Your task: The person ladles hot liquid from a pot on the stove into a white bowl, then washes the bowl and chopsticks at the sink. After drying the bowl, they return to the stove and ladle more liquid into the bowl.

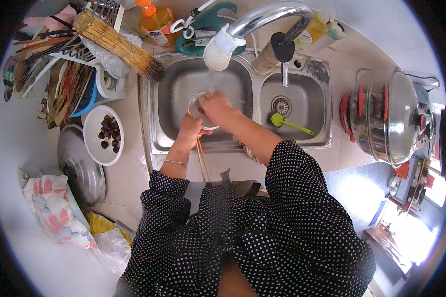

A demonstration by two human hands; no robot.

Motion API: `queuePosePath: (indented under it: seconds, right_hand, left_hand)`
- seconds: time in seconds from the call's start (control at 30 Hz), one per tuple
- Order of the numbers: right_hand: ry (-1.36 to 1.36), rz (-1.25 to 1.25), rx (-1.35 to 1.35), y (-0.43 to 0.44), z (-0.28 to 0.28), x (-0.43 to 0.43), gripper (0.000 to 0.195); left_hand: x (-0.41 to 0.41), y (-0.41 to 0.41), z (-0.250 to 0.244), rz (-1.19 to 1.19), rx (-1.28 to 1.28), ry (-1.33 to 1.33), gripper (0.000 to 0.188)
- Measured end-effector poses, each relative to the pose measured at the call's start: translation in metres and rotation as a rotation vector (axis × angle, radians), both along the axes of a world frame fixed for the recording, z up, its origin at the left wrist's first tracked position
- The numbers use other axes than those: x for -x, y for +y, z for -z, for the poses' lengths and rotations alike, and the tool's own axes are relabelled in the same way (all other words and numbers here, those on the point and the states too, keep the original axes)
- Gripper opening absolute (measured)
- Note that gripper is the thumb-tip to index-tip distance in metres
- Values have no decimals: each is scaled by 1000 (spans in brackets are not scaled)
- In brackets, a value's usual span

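My left hand (189,128) grips the rim of a small white bowl (193,104) over the left sink basin (174,80). A pair of wooden chopsticks (201,159) is held in the same hand, their long ends sticking out towards my body. The fingers of my right hand (218,107) reach into the bowl; whether they pinch anything is hidden. Water runs from the chrome faucet (271,13), through a pale cloth cover (218,55) tied on its spout, down to the bowl and my right fingers.
A green-handled brush (291,125) lies by the drain in the right basin (308,96). Left of the sink are a white bowl of dark round fruits or nuts (109,131), a metal lid (85,174) and a straw brush (115,42). A steamer pot (383,117) stands at right.
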State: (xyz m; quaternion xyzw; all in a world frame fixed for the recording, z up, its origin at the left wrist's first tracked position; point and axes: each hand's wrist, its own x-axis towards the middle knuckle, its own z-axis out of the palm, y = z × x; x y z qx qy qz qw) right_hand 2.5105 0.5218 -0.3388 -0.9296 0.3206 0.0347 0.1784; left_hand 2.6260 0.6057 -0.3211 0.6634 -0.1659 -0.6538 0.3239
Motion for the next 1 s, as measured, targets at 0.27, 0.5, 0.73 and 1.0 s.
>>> queuePosePath:
  seconds: [0.27, 0.5, 0.73, 1.0]
  right_hand:
    - [-3, 353, -562, 6, -12, 22, 36]
    - [-708, 920, -855, 17, 22, 85, 31]
    - [-842, 511, -398, 3, -29, 72, 30]
    - [-443, 143, -312, -17, -42, 50, 58]
  left_hand:
    - [-19, -1, 48, 605, 301, -1188, 51]
    - [-7, -14, -21, 638, 194, -1289, 36]
    - [1, -15, -19, 752, 259, -1331, 35]
    - [-9, -14, -20, 876, 328, -1374, 30]
